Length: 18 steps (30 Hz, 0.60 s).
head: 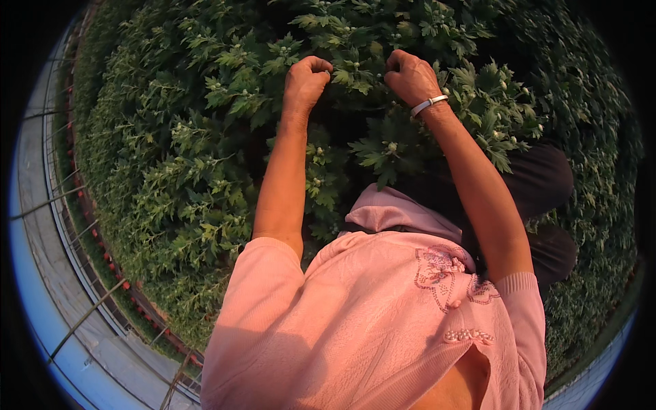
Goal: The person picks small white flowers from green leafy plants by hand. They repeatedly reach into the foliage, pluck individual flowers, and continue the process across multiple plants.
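Observation:
Both my hands are raised over dense leafy plants that look like chrysanthemums. My left hand is curled, thumb tip close to the bent forefinger. A tiny pale spot shows at its thumb tip; I cannot tell whether it is a bud or the nail. Between the hands stands a budded chrysanthemum shoot. My right hand has its fingers folded under and its thumb pointing towards that shoot. What its fingertips touch is hidden. A light-coloured bangle circles the right wrist. Below the hands a chrysanthemum bud tops a leafy stem.
Larger pale buds stand beside my right forearm. Dark-trousered bent knees press among the plants at right. Thick foliage spreads leftward to a row of red objects, with poles and pale sheeting beyond.

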Tool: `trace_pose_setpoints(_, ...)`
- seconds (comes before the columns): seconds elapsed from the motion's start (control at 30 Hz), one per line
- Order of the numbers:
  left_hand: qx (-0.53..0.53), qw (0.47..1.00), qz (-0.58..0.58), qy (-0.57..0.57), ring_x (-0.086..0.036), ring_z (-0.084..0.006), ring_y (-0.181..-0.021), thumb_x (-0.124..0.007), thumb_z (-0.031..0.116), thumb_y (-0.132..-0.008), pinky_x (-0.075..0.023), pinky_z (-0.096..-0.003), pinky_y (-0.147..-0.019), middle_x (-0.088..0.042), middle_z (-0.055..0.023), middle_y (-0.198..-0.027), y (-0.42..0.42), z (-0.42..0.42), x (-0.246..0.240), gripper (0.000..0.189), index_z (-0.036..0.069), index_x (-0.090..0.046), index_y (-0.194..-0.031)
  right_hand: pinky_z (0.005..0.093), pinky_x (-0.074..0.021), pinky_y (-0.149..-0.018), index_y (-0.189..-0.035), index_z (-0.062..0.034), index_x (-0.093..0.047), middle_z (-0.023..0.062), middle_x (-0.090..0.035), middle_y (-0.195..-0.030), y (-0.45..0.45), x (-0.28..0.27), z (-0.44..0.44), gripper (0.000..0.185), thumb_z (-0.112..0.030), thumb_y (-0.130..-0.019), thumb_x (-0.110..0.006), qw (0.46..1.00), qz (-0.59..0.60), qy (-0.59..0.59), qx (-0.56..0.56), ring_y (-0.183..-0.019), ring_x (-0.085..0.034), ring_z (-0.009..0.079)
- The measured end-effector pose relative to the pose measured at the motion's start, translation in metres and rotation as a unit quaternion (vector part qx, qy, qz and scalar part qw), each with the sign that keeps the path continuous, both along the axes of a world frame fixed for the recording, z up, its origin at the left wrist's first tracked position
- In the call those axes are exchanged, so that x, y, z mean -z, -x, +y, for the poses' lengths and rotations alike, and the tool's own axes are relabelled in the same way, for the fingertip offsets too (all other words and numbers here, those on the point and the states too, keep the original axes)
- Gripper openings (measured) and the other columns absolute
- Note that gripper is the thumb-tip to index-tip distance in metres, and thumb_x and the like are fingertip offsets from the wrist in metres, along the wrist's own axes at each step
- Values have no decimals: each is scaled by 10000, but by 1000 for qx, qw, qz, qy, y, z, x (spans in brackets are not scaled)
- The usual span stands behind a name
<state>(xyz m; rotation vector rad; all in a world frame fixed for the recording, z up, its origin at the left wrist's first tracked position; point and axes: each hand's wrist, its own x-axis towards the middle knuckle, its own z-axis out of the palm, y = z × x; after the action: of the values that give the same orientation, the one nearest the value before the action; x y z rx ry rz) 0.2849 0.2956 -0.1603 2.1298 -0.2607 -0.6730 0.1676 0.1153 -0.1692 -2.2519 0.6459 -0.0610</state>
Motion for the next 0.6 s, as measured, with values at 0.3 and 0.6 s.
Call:
trace_pose_setpoints(0.3,44,978,-97,180,-657,-124,-764,-568,45,-885,-544,-255,-653,-668,-57,-894,51,-39,-21,191,-12,-632,-1056,425,-501,-747,-876,-70,-657,152,-668,-819,9,14,-24,188,-136,-716,-585,999,-29,-20,12,-847,-628,353)
trace_pose_setpoints(0.6,146,972,-182,-11,-658,-219,-840,-601,95,-832,-530,-336,-728,-677,-134,-969,30,-55,21,332,47,-607,-1161,428,-503,-768,-953,-170,-683,117,-674,-924,-5,27,-15,248,-112,-735,-578,999,-26,25,-32,-920,-626,328)
